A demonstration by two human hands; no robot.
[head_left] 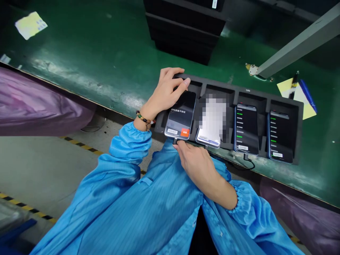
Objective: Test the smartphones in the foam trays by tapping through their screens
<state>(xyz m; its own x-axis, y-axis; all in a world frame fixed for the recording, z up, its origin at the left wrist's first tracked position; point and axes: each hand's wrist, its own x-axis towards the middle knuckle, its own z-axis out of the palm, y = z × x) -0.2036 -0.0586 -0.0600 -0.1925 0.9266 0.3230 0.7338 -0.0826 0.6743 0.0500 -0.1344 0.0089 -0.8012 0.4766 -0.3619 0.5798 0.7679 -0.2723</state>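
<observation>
A black compartment tray (248, 91) holds several smartphones lying face up. My left hand (167, 90) wraps over its far left corner, fingers curled at the rim and thumb by the top of the leftmost smartphone (182, 113). That phone shows white text and an orange-red box on a dark screen. Below its bottom edge, my right hand (198, 164) pinches a black cable plug (175, 141); the fingertips are partly hidden. Beside it lies a second smartphone (209, 139), its screen mostly pixelated. Two more, a third smartphone (246, 129) and a fourth smartphone (281, 136), show list screens.
Black stacked trays (186, 33) stand behind on the green table (106, 63). A grey metal bar (297, 44) slants in at right, near a pen (294, 85) and yellow paper (305, 108). Another paper (31, 25) lies far left. A black cable (249, 166) loops along the front.
</observation>
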